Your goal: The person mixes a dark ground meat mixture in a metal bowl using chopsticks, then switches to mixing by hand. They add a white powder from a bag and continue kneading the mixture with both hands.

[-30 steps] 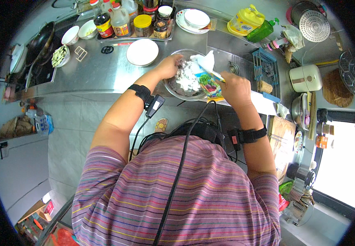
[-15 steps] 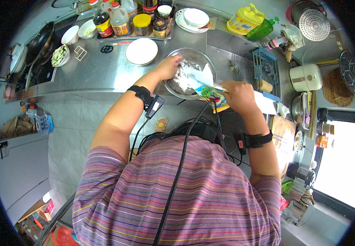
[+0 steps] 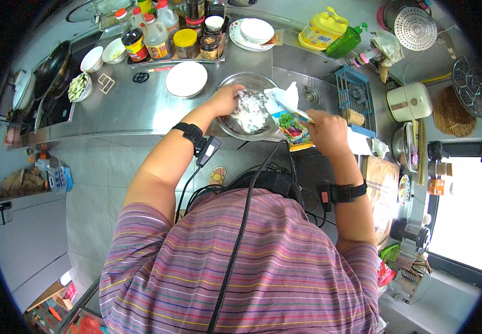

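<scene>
A round metal bowl (image 3: 225, 126) sits on the counter at the edge of the sink, with a heap of white powder (image 3: 250, 114) over something dark. My left hand (image 3: 227, 100) is closed over the bowl's left rim, its fingertips inside near the powder. My right hand (image 3: 325, 131) grips a plastic bag (image 3: 294, 127) printed with colourful vegetables, just right of the bowl. The bag's white, crumpled top points up and left, beside the bowl's right rim. What my right fingers press on under the bag's fold is partly hidden.
Left of the bowl stands a white plate (image 3: 186, 79); behind it, a tray (image 3: 177, 62) of bottles and jars. Bowls of cut vegetables (image 3: 79, 87) stand farther left. Right of the sink (image 3: 302, 83) are a blue rack (image 3: 355, 92) and a rice cooker (image 3: 409, 102).
My right hand has tipped the bag back, and its top has moved from over the bowl to the right. More white powder shows in the bowl. My left hand stays at the rim.
</scene>
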`<state>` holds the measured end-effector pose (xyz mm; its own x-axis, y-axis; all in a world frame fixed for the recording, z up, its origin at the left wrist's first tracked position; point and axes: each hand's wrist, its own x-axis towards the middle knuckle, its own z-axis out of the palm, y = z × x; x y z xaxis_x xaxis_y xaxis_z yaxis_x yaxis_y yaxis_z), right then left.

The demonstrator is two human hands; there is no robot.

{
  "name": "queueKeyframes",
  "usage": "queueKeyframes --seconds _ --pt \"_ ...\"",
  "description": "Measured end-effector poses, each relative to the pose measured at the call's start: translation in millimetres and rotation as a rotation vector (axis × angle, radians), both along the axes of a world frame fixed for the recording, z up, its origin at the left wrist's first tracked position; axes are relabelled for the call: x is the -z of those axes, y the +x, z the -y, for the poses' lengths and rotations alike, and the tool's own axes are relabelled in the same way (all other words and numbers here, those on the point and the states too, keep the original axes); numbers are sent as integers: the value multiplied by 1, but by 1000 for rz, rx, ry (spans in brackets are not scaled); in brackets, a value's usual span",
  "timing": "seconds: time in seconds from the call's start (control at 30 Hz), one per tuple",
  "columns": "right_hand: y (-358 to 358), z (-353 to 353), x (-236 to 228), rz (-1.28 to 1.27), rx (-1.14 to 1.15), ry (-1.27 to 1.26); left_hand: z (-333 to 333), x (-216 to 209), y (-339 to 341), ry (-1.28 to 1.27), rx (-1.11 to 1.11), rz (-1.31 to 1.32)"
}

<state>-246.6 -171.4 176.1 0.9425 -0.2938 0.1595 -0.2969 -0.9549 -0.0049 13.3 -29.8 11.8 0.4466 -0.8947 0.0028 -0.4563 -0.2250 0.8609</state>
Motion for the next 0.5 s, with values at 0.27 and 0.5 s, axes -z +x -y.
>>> queueKeyframes --seconds 0.27,0.5 --pt "8 -4 6 82 11 12 4 6 4 12 32 70" --pt "-5 4 16 160 29 58 9 1 1 145 51 45"
